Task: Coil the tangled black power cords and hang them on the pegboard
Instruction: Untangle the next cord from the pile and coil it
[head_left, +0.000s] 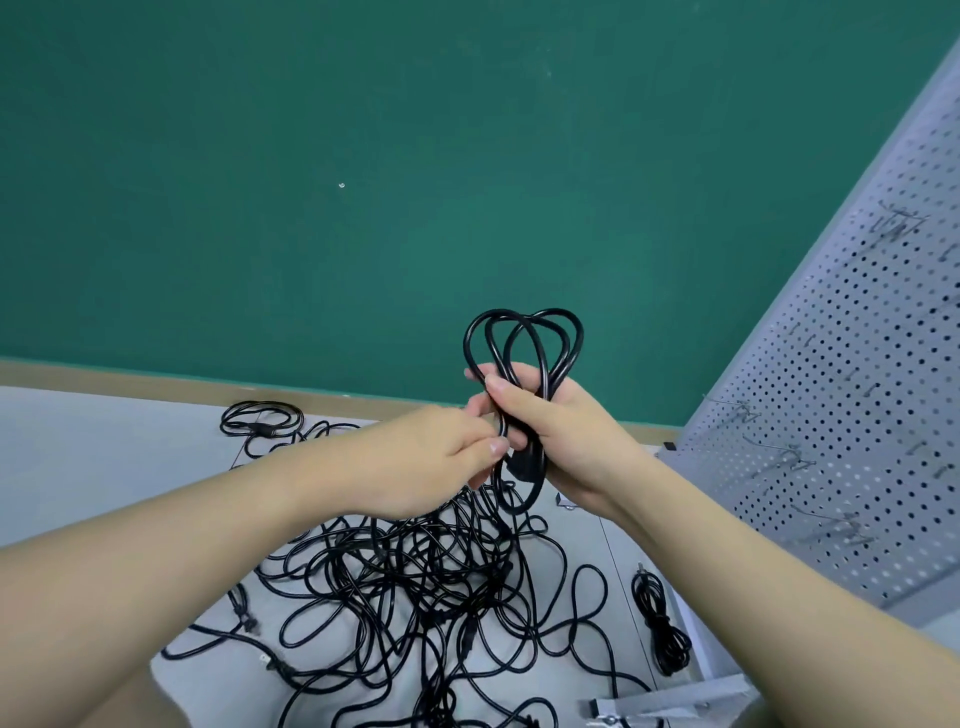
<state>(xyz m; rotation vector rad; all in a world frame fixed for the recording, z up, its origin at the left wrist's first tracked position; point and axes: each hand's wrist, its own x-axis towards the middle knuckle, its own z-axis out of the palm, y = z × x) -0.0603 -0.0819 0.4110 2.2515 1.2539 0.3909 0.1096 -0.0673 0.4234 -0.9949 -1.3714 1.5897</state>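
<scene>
Two hands (563, 436) gripping coiled cord (522, 343), plug hidden

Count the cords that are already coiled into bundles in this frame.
3. One coil is gripped in the right hand; one bundle lies near the pegboard; another lies by the far wall. The tangled pile may hide more.

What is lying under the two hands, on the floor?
A tangled pile of black cords lies on the grey floor. The left forearm covers part of it.
</scene>
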